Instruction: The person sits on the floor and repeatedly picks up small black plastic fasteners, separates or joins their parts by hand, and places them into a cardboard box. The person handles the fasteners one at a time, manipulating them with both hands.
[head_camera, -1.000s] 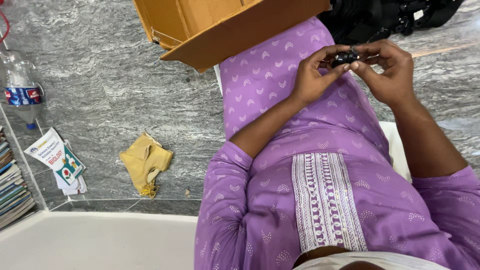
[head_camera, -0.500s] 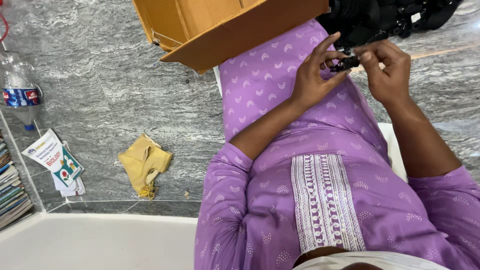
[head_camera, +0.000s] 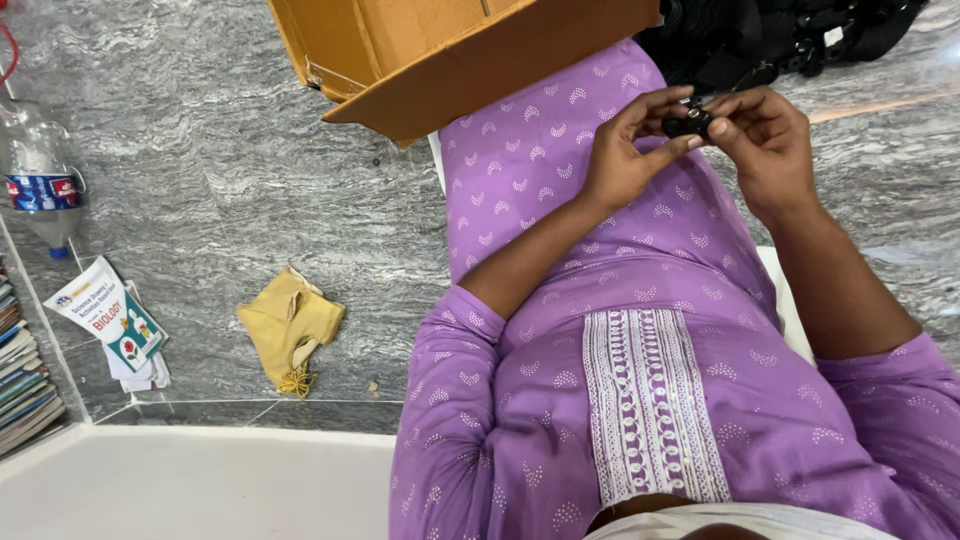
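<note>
1. Both hands are up in front of the person's lap, over the purple patterned tunic (head_camera: 600, 300), and they're pinching one small black object (head_camera: 688, 123) between them.
2. Left hand (head_camera: 625, 155): thumb and fingertips closed narrowly on the left end of the black object, other fingers curled loosely.
3. Right hand (head_camera: 765, 140): same deal on the right end, fingertips closed on it, so the thing sits right between the two hands. Too small and dark to tell what it actually is.
4. Just beyond the hands there's an open cardboard box (head_camera: 450, 60), tilted, and next to it a black bag (head_camera: 780, 35) with straps.
5. The floor (head_camera: 200, 180) is grey veined stone. On it, well apart from the hands: a crumpled yellow cloth (head_camera: 290, 325), a booklet (head_camera: 105, 320) lying on some papers, a clear plastic bottle (head_camera: 40, 180) on its side, and a stack of books (head_camera: 25, 390) at the edge of the view.
</note>
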